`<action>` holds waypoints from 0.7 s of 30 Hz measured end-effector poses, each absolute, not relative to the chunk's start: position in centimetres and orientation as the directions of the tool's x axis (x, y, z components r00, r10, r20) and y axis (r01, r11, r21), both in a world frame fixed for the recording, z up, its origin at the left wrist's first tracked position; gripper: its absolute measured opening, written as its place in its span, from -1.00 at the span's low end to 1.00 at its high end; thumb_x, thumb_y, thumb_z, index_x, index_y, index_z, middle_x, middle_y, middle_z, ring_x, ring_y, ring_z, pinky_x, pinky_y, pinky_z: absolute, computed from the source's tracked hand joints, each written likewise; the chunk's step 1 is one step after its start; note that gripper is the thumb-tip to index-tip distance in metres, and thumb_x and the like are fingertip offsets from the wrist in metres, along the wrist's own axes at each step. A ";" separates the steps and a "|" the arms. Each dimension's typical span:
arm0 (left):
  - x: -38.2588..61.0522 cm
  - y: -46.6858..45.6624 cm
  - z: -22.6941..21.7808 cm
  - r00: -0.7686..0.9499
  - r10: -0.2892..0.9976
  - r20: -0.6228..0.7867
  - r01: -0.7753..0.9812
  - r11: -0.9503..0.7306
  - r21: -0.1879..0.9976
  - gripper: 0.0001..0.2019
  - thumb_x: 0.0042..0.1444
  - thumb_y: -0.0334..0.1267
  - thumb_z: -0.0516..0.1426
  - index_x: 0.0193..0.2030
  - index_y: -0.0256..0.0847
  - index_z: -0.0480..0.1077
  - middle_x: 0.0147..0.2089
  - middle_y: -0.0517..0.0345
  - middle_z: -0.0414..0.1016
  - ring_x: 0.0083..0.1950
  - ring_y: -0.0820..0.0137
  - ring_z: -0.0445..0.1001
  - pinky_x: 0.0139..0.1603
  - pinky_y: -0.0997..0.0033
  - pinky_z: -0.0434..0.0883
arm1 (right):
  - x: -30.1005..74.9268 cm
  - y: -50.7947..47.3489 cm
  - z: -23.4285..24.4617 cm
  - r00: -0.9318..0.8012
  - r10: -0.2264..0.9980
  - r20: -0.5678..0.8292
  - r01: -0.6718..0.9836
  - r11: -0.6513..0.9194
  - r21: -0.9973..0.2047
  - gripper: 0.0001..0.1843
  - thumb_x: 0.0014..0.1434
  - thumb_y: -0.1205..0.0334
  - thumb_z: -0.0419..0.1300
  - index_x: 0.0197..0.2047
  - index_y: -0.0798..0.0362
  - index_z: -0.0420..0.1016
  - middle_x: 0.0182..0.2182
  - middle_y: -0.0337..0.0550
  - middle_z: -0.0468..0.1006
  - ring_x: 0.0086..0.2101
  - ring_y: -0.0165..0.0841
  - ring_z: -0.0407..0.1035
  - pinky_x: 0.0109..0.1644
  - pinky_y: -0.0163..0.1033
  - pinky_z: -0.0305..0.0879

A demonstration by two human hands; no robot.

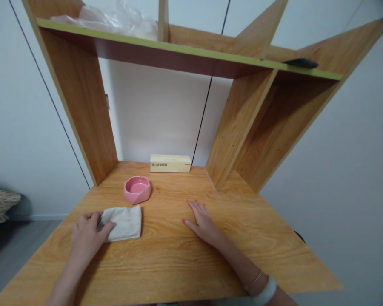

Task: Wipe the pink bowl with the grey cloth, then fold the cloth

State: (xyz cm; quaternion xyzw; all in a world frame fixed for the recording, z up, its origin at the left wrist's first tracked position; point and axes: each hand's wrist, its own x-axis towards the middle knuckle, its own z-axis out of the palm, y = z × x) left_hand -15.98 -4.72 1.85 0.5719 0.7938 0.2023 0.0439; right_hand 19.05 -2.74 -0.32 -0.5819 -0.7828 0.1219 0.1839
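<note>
My left hand [88, 233] rests on the left end of a folded grey-white cloth [125, 222] lying on the wooden desk [166, 259]; its fingers curl around the cloth's edge. My right hand [203, 221] lies flat on the desk to the right, fingers stretched out, holding nothing. A pink angular bowl [137, 189] stands just behind the cloth, empty as far as I can see.
A long cream box [170, 163] sits at the back of the desk against the wall. Wooden uprights stand left and right, with a shelf above carrying clear plastic [121, 19] and a dark object [300, 63]. The desk's right edge drops off to the floor.
</note>
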 end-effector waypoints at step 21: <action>-15.1 -4.7 0.3 -0.288 0.900 0.327 0.739 -0.009 0.674 -0.42 0.01 0.19 -0.08 -0.04 -0.25 0.30 -0.03 -0.11 0.46 0.02 0.09 0.42 0.07 0.05 0.35 | 18.6 -3.5 -0.4 -0.279 0.954 0.111 0.925 0.298 -0.234 -0.39 0.27 -0.04 -0.12 0.27 0.14 0.14 0.26 -0.01 0.12 0.26 -0.15 -0.09 0.31 0.11 -0.12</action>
